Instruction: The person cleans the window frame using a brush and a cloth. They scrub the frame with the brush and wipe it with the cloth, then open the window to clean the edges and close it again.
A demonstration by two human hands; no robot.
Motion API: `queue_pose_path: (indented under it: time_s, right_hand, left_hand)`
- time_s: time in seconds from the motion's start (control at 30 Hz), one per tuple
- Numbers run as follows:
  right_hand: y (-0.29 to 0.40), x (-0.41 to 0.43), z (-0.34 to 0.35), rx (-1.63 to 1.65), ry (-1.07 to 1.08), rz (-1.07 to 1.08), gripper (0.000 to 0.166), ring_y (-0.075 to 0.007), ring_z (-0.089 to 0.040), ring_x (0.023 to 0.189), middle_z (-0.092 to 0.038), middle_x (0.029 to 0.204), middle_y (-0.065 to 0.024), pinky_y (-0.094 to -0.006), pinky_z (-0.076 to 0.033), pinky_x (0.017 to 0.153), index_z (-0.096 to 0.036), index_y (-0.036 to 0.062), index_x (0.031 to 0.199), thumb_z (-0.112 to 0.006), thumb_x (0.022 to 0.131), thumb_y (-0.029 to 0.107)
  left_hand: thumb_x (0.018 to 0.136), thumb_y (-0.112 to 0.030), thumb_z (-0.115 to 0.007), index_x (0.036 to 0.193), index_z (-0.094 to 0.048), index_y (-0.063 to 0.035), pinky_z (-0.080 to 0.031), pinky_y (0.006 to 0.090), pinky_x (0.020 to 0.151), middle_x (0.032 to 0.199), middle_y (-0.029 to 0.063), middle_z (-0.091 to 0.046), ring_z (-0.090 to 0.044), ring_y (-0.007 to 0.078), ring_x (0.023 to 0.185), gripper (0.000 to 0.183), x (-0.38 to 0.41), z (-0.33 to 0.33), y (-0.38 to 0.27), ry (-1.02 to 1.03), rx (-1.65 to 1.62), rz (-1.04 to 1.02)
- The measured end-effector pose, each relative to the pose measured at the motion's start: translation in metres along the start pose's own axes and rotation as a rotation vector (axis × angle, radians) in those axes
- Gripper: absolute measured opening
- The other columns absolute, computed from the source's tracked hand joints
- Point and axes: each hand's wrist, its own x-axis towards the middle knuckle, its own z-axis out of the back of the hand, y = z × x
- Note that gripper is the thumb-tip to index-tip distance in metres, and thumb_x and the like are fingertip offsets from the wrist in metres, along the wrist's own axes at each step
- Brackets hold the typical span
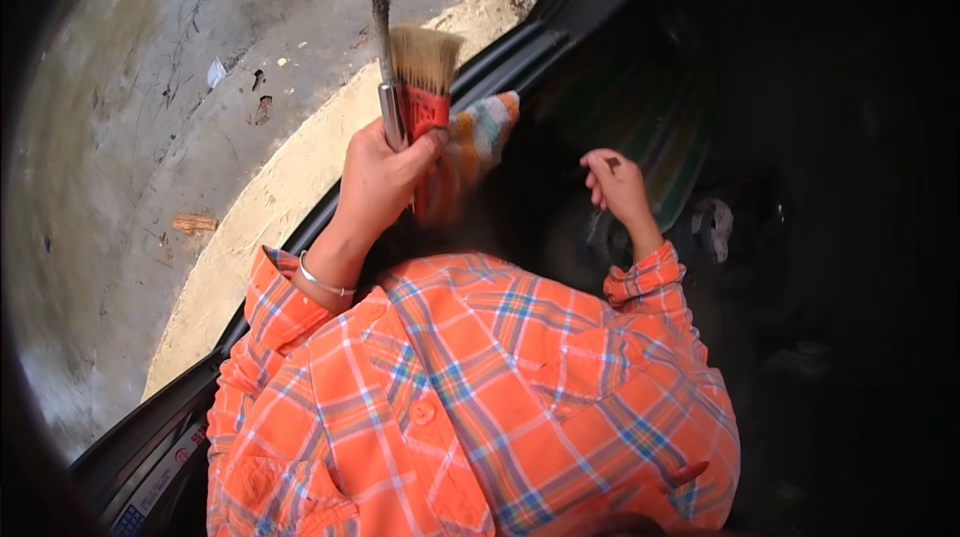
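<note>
My left hand, with a bangle at its wrist, grips a flat paintbrush with a red handle and pale bristles. Beside it, in the same hand, is a slim brush with a metal handle and dark bristles; both point bristles-up in the picture. A multicoloured cloth hangs at that hand, its lower part blurred. My right hand is raised at the right with its fingers curled over the dark interior. A small brownish spot shows by its fingers; whether it is a held thing I cannot tell.
A black frame with a ridged edge runs diagonally past my left arm. Outside it lie a pale ledge and grey ground with a wood piece and litter. Inside, striped material and a pale crumpled thing show dimly.
</note>
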Motion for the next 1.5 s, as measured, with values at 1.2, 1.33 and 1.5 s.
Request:
queue_pose_path:
  time_s: [1.2, 1.33, 1.5]
  right_hand:
    - [0.019, 0.02, -0.083, 1.19, 0.637, 0.031, 0.013, -0.0125, -0.057, 0.075, -0.062, 0.09, -0.0056, -0.0276, -0.046, 0.065, -0.059, 0.0086, 0.101, -0.054, 0.09, 0.014]
    - [0.025, 0.024, -0.115, 0.955, 0.535, -0.014, 0.013, -0.0125, -0.057, 0.075, -0.063, 0.087, -0.0047, -0.0268, -0.047, 0.067, -0.058, 0.0081, 0.1, -0.057, 0.089, 0.015]
    - [0.027, 0.009, -0.123, 0.424, 0.625, 0.029, 0.019, -0.0079, -0.055, 0.07, -0.059, 0.078, -0.001, -0.0214, -0.046, 0.065, -0.058, 0.0031, 0.101, -0.053, 0.091, 0.019]
  left_hand:
    - [0.08, -0.012, -0.061, 0.082, -0.061, 0.0003, -0.044, 0.0226, 0.055, 0.067, 0.0022, -0.06, -0.055, 0.0082, 0.06, 0.012, 0.06, 0.029, 0.012, 0.012, -0.079, -0.174]
    - [0.081, -0.012, -0.06, 0.082, -0.06, 0.0001, -0.043, 0.0221, 0.055, 0.068, 0.0017, -0.06, -0.055, 0.0081, 0.06, 0.012, 0.058, 0.03, 0.017, 0.009, -0.053, -0.253]
    - [0.08, -0.011, -0.061, 0.078, -0.06, -0.0009, -0.042, 0.0219, 0.054, 0.066, -0.0001, -0.059, -0.051, 0.0061, 0.059, 0.011, 0.05, 0.032, 0.016, -0.014, -0.078, -0.223]
